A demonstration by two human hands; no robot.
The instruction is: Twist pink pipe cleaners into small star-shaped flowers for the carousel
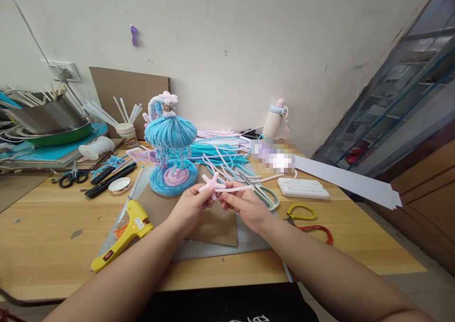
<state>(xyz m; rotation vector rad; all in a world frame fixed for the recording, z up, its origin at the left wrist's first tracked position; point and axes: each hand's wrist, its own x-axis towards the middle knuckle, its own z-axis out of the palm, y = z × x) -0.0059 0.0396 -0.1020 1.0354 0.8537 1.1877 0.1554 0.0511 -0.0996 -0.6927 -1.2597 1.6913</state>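
Pink fuzzy flower (pixel 212 184) between closed fingers (pixel 204 196) of left hand (pixel 190 202), strand (pixel 237 188) between those of right hand (pixel 246 207), forearms (pixel 152 246) angled inward

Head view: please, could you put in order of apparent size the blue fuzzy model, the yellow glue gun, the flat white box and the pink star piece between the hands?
1. Blue fuzzy model
2. Yellow glue gun
3. Flat white box
4. Pink star piece, partly covered

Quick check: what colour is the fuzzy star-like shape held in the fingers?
The fuzzy star-like shape is pale pink; the head view shows it best.
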